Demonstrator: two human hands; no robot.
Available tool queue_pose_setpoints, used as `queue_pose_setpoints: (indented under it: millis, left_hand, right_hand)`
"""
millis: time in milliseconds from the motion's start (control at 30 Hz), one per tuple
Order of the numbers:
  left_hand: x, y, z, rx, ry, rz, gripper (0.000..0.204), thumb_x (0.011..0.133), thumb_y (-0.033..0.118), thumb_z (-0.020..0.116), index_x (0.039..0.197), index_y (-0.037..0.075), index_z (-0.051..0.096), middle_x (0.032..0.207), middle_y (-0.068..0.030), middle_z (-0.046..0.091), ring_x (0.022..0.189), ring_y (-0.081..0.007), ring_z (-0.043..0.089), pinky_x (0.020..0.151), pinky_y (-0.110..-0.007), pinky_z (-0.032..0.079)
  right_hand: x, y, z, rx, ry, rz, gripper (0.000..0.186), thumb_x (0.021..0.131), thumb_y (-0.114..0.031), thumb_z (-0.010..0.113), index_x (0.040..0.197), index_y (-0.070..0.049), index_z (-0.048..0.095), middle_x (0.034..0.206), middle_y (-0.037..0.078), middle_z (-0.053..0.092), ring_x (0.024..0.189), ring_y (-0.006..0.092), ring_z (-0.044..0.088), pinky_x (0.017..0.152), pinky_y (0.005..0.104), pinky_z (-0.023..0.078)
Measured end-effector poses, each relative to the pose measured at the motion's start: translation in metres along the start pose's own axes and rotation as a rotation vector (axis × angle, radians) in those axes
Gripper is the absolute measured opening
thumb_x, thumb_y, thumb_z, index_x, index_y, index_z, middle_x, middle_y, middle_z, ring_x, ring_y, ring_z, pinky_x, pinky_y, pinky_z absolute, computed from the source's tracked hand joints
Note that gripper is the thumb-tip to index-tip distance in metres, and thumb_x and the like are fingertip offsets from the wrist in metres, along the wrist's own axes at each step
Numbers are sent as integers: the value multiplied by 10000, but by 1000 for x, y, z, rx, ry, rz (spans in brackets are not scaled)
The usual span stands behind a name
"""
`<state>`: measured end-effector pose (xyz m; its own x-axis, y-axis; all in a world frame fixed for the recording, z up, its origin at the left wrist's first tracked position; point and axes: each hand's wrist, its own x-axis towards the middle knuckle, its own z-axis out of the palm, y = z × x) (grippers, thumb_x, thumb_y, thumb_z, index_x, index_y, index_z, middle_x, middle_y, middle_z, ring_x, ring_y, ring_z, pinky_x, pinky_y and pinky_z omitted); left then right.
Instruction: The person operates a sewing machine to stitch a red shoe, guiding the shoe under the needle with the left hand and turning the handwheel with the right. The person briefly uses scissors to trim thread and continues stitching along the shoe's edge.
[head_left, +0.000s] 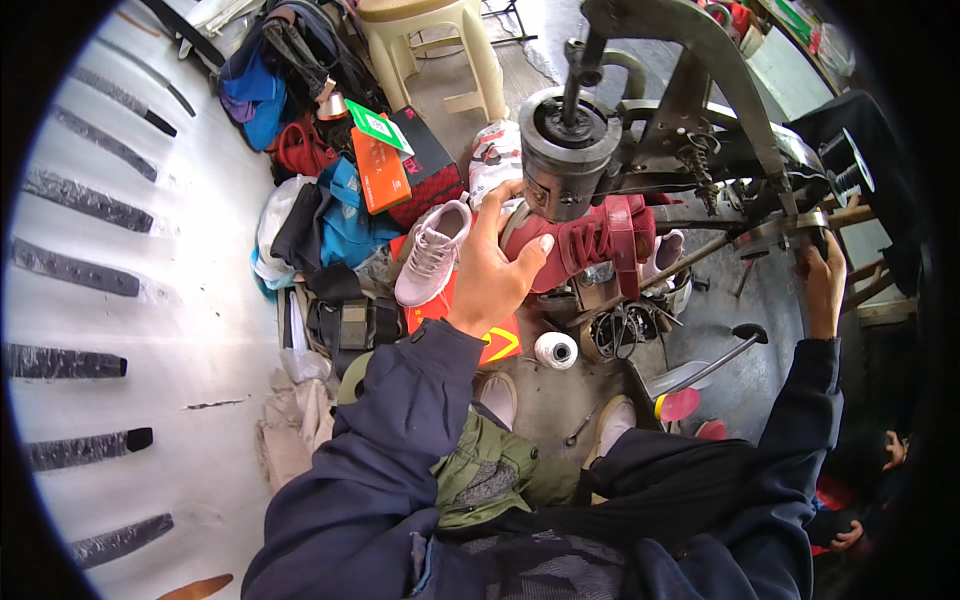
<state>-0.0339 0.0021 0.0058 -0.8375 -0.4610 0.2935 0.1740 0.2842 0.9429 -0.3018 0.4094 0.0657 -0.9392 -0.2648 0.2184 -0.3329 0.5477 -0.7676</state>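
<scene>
My left hand point(492, 275) is closed on the toe end of a dark red shoe point(588, 242), thumb on the near side. The shoe lies sideways under the round metal head point(568, 160) of a shoe-stitching machine, and this head hides part of it. At the machine's right side, my right hand point(824, 285) is wrapped around the edge of a metal hand wheel point(785, 236). Its fingers are partly hidden. A thread spool point(846, 166) sits on the machine above the wheel.
Left of my left hand stand a pink sneaker point(434, 252), shoe boxes point(425, 165) and bags point(345, 215). A white thread cone point(556, 350) is on the floor below the shoe. Behind is a beige stool point(430, 45). Another person's hands point(848, 536) show at the lower right.
</scene>
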Motion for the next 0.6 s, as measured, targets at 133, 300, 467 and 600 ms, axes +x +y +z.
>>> queue_pose_setpoints:
  millis: [133, 300, 467, 600]
  left_hand:
    - [0, 9, 1, -154, -30, -64, 606, 910, 64, 657, 1448, -29, 396, 1295, -109, 590, 1101, -131, 597, 961, -275, 482]
    - [-2, 14, 0, -195, -27, -137, 589, 908, 53, 644, 1440, -6, 399, 1179, -110, 658, 1057, -135, 622, 945, -282, 484]
    - [-2, 14, 0, -218, -15, -143, 534, 893, 54, 635, 1395, 17, 459, 1189, -130, 651, 1071, -160, 624, 956, -309, 483]
    - [-1, 14, 0, -230, -12, -172, 528, 893, 61, 645, 1388, 17, 464, 1168, -129, 660, 1063, -154, 627, 952, -309, 484]
  right_hand:
    - [24, 76, -13, -164, 148, 85, 117, 969, -129, 548, 1008, -40, 615, 708, 33, 561, 575, 124, 541, 519, 277, 432]
    - [-8, 109, 45, -157, -159, 373, 154, 970, -174, 597, 1039, -37, 609, 666, 65, 604, 492, 140, 574, 442, 293, 432]
    - [-37, 16, 74, -47, -417, 242, 206, 965, -212, 635, 962, -8, 609, 656, 39, 587, 522, 122, 591, 470, 268, 433]
    - [-20, -21, 32, -1, -174, 38, 177, 963, -191, 629, 1005, -21, 655, 705, -13, 567, 588, 77, 519, 533, 258, 418]
